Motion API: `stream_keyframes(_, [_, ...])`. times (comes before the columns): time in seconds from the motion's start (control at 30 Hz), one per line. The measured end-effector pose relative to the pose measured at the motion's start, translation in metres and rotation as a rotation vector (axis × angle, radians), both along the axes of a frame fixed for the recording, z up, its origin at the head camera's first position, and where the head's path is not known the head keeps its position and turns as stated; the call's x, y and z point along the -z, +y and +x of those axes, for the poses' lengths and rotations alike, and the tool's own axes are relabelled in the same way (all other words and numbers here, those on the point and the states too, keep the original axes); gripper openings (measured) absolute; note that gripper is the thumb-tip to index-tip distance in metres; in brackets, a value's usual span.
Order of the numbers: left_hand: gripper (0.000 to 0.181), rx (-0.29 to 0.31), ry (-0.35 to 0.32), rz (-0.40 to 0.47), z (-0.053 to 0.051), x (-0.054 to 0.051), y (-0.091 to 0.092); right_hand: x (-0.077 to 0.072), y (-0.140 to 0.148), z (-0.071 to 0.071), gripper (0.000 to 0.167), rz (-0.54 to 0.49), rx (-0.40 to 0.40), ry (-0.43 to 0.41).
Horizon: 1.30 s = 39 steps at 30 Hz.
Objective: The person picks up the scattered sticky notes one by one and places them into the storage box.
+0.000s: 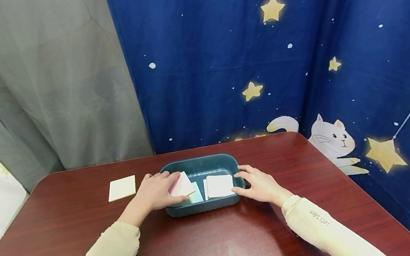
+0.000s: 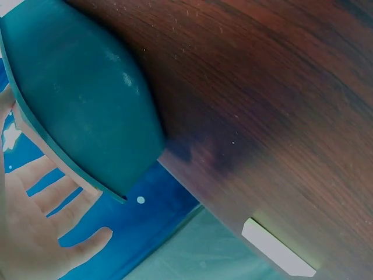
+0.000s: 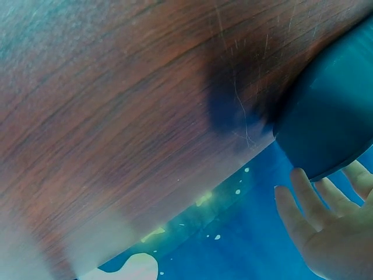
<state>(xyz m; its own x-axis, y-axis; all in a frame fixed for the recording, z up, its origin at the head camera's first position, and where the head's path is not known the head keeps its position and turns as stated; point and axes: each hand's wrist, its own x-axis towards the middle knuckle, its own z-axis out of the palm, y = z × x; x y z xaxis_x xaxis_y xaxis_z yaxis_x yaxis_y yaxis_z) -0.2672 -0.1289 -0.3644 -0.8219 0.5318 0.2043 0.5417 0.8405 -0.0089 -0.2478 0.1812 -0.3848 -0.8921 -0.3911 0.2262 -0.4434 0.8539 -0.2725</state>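
A dark teal plastic bin (image 1: 204,207) stands on the table. My left hand (image 1: 156,190) pinches a pale pinkish pad of sticky notes (image 1: 182,185) between thumb and fingers, over the bin's left end. In the left wrist view the pad's edge (image 2: 55,151) shows at the rim. Partly under that pad lies a pale blue-green pad (image 1: 196,194). White pads (image 1: 220,185) lie in the bin's right half. At the right end, my right hand (image 1: 260,184) rests its loosely bent fingers against the rim; the right wrist view shows them spread beside the bin wall (image 3: 332,122).
A cream sticky-note pad (image 1: 122,188) lies on the reddish-brown table (image 1: 213,248), left of the bin. Behind the table hang a grey curtain (image 1: 67,85) and a blue one with stars (image 1: 205,67).
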Motion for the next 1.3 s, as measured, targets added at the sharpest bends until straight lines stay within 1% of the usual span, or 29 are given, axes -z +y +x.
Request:
stream_keyframes(0.23, [0.076, -0.001, -0.025, 0.002, -0.003, -0.001, 0.008, 0.001, 0.0, 0.0, 0.054, -0.007, 0.0, 0.001])
stream_keyframes(0.4, [0.075, -0.001, -0.028, -0.009, -0.005, -0.002, 0.014, 0.002, 0.0, -0.001, 0.054, -0.013, -0.001, 0.002])
stream_keyframes(0.47, [0.075, -0.004, -0.033, -0.014, -0.007, 0.0, 0.015, 0.002, 0.0, -0.001, 0.054, -0.015, -0.003, 0.002])
stream_keyframes(0.6, [0.075, -0.016, -0.044, -0.028, -0.011, 0.006, 0.016, 0.002, 0.0, -0.001, 0.054, -0.014, -0.004, 0.007])
stream_keyframes(0.8, [0.075, -0.019, -0.033, -0.04, -0.012, 0.013, 0.015, 0.002, 0.0, -0.001, 0.053, -0.007, -0.002, 0.01])
stream_keyframes(0.9, [0.075, -0.023, -0.035, -0.044, -0.013, 0.015, 0.014, 0.001, 0.0, 0.0, 0.053, -0.009, -0.004, 0.009])
stream_keyframes(1.13, [0.076, -0.047, -0.074, -0.059, -0.014, 0.02, 0.014, 0.001, 0.0, 0.001, 0.053, -0.014, -0.001, 0.001])
stream_keyframes(1.3, [0.076, -0.055, -0.09, -0.059, -0.014, 0.02, 0.014, 0.001, 0.0, 0.001, 0.053, -0.014, 0.001, 0.003])
